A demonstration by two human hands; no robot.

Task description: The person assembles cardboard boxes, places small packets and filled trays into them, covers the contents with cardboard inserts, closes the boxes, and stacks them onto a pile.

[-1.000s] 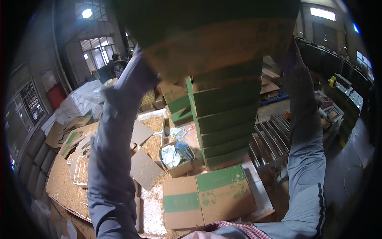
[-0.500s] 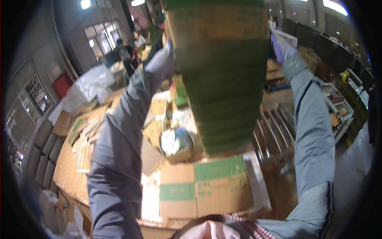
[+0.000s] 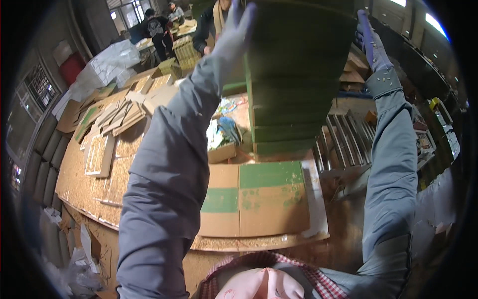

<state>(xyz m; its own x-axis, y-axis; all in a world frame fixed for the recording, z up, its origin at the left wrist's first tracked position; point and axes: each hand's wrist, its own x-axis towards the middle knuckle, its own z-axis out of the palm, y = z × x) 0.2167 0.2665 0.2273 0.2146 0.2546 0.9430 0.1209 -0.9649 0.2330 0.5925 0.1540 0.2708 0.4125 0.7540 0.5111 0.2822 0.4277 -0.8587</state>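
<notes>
A tall stack of dark green cartons (image 3: pixel 294 84) rises in front of me, its top cut off by the upper edge of the view. My left hand (image 3: pixel 236 35), in a pale purple glove, is at the stack's upper left side with fingers stretched and spread. Whether it touches the stack I cannot tell. On the other side, my right hand (image 3: pixel 372 45), also gloved, has its fingers extended upward, with a gap between it and the stack. Nearer to me, a flat brown cardboard carton with green bands (image 3: pixel 271 212) lies on the table.
Cardboard pieces (image 3: pixel 122 117) and a shallow tray-like box (image 3: pixel 99 155) lie on the left of the worktable (image 3: pixel 74 184). An open box of colourful packets (image 3: pixel 221 144) sits beside the stack. Metal rollers (image 3: pixel 348 142) stand at right. A co-worker (image 3: pixel 206 32) and other people are behind.
My view has tilted downward. My hands, earlier at both sides of the upper carton, have parted; the right one now stands away from the stack, and the left fingers are spread.
</notes>
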